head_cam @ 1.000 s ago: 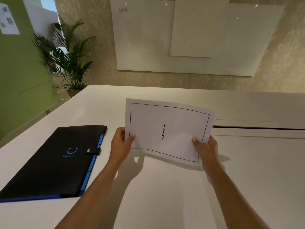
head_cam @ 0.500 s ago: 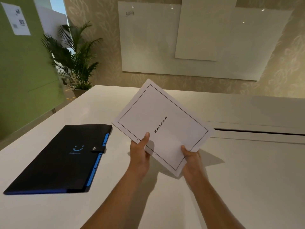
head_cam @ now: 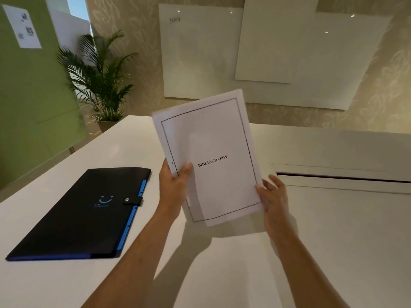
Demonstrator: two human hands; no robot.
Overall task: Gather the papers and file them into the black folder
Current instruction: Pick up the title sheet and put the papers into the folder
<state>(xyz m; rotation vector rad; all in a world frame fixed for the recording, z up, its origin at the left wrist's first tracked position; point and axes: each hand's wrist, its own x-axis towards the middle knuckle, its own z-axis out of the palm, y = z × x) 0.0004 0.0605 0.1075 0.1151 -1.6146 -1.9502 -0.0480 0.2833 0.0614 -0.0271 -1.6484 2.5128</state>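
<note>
A thin stack of white papers point(head_cam: 209, 138), its top sheet framed in black and printed "BIBLIOGRAPHY", is held upright above the white table point(head_cam: 333, 241). My left hand point(head_cam: 173, 185) grips the stack's left edge, thumb across the front. My right hand point(head_cam: 272, 196) rests against the lower right corner with its fingers spread along the edge. The black folder point(head_cam: 75, 216) lies flat and closed on the table to the left of my left forearm. It has blue tabs along its right side, a snap strap and a blue smile logo.
A long dark slot point(head_cam: 342, 177) cuts across the table surface at the right. A potted palm point(head_cam: 100, 78) stands beyond the far left corner, next to a green partition point(head_cam: 29, 103). White boards point(head_cam: 266, 52) hang on the wall behind.
The papers have turned from landscape through a diagonal to upright portrait. My left hand shifted to the left edge, and my right hand loosened to a spread-finger touch at the lower right corner.
</note>
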